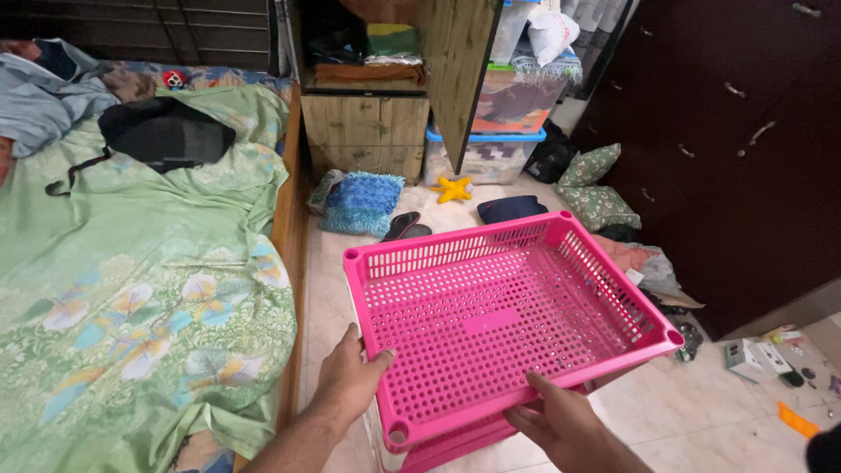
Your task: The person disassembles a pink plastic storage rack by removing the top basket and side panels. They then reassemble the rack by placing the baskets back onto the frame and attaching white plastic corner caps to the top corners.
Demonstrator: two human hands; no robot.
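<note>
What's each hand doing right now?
Left hand: gripping the near-left edge of the pink perforated tray.
Right hand: holding the tray's near edge, thumb on the rim.

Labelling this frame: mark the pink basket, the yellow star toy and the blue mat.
pink basket (491,324), head view, perforated floor.
yellow star toy (453,188), head view, its centre.
blue mat (363,201), head view, shaggy top.

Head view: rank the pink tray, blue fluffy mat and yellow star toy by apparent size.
1. Pink tray, held closest to the camera, so its lead is exaggerated.
2. Blue fluffy mat.
3. Yellow star toy.
</note>
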